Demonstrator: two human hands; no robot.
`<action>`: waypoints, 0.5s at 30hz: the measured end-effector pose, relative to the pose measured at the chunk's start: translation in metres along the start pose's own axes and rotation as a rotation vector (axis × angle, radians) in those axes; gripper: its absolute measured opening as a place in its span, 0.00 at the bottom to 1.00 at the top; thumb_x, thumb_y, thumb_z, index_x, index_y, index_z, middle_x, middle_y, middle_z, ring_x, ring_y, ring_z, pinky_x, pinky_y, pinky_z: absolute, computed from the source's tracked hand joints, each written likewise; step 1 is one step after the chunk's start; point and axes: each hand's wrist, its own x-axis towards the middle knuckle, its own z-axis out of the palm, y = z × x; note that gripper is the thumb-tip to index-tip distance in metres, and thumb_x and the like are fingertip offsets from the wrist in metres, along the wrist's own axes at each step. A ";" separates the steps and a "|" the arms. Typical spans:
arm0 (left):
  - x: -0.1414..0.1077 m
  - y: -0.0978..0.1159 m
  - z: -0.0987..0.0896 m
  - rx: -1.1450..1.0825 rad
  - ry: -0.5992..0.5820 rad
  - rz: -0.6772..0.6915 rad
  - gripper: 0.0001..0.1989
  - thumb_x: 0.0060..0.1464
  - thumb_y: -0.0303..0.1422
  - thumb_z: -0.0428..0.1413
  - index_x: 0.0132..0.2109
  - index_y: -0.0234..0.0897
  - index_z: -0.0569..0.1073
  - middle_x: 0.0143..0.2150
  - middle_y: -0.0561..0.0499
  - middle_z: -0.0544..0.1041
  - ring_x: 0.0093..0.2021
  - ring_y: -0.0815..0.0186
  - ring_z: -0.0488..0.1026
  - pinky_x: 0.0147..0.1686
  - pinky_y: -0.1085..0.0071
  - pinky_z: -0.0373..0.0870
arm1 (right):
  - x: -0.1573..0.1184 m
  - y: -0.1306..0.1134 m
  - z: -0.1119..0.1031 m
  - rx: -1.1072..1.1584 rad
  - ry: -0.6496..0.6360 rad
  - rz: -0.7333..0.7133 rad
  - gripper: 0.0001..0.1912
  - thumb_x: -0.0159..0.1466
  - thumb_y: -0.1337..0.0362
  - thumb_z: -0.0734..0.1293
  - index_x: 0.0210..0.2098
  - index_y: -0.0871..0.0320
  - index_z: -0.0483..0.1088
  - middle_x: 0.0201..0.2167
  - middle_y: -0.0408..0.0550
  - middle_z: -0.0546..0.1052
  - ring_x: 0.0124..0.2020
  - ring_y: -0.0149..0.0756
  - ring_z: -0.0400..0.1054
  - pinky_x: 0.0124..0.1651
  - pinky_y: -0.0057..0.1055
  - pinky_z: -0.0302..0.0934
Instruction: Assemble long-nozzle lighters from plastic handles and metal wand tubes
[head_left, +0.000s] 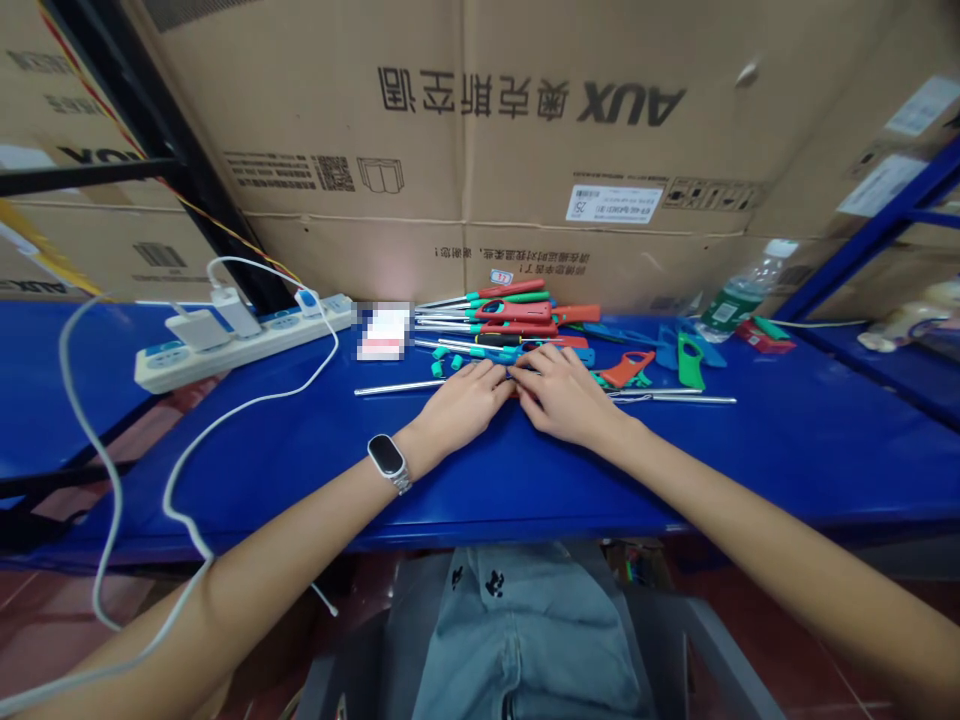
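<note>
My left hand (466, 405), with a watch (387, 456) on its wrist, rests low over the blue table with its fingers curled in. My right hand (564, 398) meets it from the other side, fingers bent and tips close to the left ones. Both look closed on something small between them, largely hidden; a bit of orange shows beneath. Just behind lies a pile of long-nosed lighters (517, 312) with red and green handles. Small teal plastic pieces (439, 368) lie left of the hands. Metal tubes (401, 388) extend to both sides, and an orange plastic handle part (628, 369) lies to the right.
A white power strip (300, 325) with chargers stands at the left, its white cable (247, 405) crossing the table and my left forearm. A plastic bottle (739, 298) leans at the back right beside green (689, 360) and blue parts. A large cardboard box (480, 150) walls the back.
</note>
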 end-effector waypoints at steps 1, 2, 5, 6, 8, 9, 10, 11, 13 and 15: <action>-0.002 -0.001 -0.002 -0.033 0.000 -0.009 0.11 0.71 0.25 0.51 0.53 0.28 0.77 0.46 0.40 0.80 0.51 0.54 0.74 0.51 0.59 0.71 | 0.003 -0.001 0.002 0.017 0.000 -0.025 0.19 0.71 0.69 0.61 0.56 0.62 0.78 0.54 0.61 0.79 0.55 0.54 0.67 0.57 0.51 0.61; -0.004 -0.003 -0.005 -0.084 0.008 -0.019 0.11 0.70 0.27 0.52 0.53 0.28 0.77 0.47 0.40 0.80 0.52 0.53 0.74 0.52 0.58 0.71 | 0.004 -0.002 0.004 0.041 -0.001 -0.047 0.19 0.71 0.69 0.61 0.57 0.61 0.77 0.55 0.60 0.79 0.56 0.53 0.67 0.57 0.51 0.61; -0.018 -0.020 -0.015 -0.285 0.128 -0.089 0.15 0.69 0.34 0.55 0.58 0.32 0.73 0.53 0.40 0.79 0.53 0.53 0.74 0.54 0.56 0.71 | 0.002 0.001 0.010 0.103 -0.006 -0.078 0.19 0.74 0.65 0.59 0.58 0.57 0.78 0.58 0.58 0.78 0.58 0.54 0.66 0.57 0.52 0.63; -0.023 -0.029 -0.017 -0.325 0.197 -0.143 0.17 0.68 0.34 0.54 0.60 0.33 0.72 0.56 0.40 0.78 0.55 0.54 0.73 0.56 0.56 0.70 | -0.001 0.003 0.011 0.109 -0.007 -0.082 0.20 0.75 0.64 0.59 0.58 0.56 0.78 0.58 0.58 0.78 0.58 0.55 0.66 0.57 0.53 0.63; -0.034 -0.050 -0.019 -0.359 0.222 -0.204 0.14 0.67 0.34 0.53 0.55 0.35 0.75 0.51 0.42 0.79 0.52 0.54 0.73 0.54 0.55 0.72 | -0.005 0.007 0.012 0.103 -0.006 -0.086 0.20 0.75 0.63 0.59 0.58 0.55 0.78 0.59 0.59 0.77 0.59 0.56 0.66 0.57 0.55 0.64; -0.039 -0.060 -0.019 -0.376 0.177 -0.214 0.12 0.64 0.33 0.54 0.51 0.36 0.77 0.47 0.43 0.79 0.49 0.55 0.74 0.52 0.55 0.72 | -0.006 0.008 0.012 0.097 -0.003 -0.085 0.20 0.75 0.63 0.59 0.58 0.55 0.78 0.59 0.59 0.76 0.58 0.56 0.66 0.56 0.55 0.64; -0.042 -0.068 -0.017 -0.397 0.134 -0.234 0.11 0.63 0.32 0.55 0.48 0.37 0.78 0.46 0.44 0.79 0.48 0.55 0.74 0.52 0.55 0.73 | -0.007 0.008 0.012 0.095 0.000 -0.082 0.20 0.75 0.63 0.59 0.59 0.55 0.78 0.59 0.60 0.76 0.58 0.56 0.66 0.56 0.55 0.64; -0.045 -0.075 -0.016 -0.420 0.100 -0.251 0.11 0.61 0.32 0.56 0.48 0.37 0.79 0.46 0.43 0.80 0.48 0.56 0.75 0.52 0.55 0.73 | -0.007 0.008 0.011 0.097 0.004 -0.078 0.20 0.75 0.62 0.59 0.59 0.55 0.77 0.58 0.60 0.76 0.58 0.57 0.66 0.55 0.55 0.64; -0.048 -0.084 -0.013 -0.473 0.045 -0.257 0.11 0.59 0.32 0.58 0.48 0.37 0.79 0.46 0.43 0.80 0.47 0.57 0.76 0.50 0.56 0.74 | -0.006 0.006 0.010 0.110 0.010 -0.073 0.20 0.74 0.62 0.60 0.60 0.56 0.77 0.57 0.61 0.76 0.58 0.56 0.67 0.55 0.54 0.64; -0.049 -0.086 -0.011 -0.511 0.000 -0.248 0.11 0.59 0.31 0.59 0.48 0.37 0.80 0.44 0.44 0.81 0.45 0.58 0.78 0.47 0.59 0.75 | -0.002 0.002 0.010 0.131 0.013 -0.074 0.19 0.74 0.62 0.61 0.59 0.56 0.77 0.56 0.60 0.76 0.57 0.55 0.67 0.55 0.53 0.64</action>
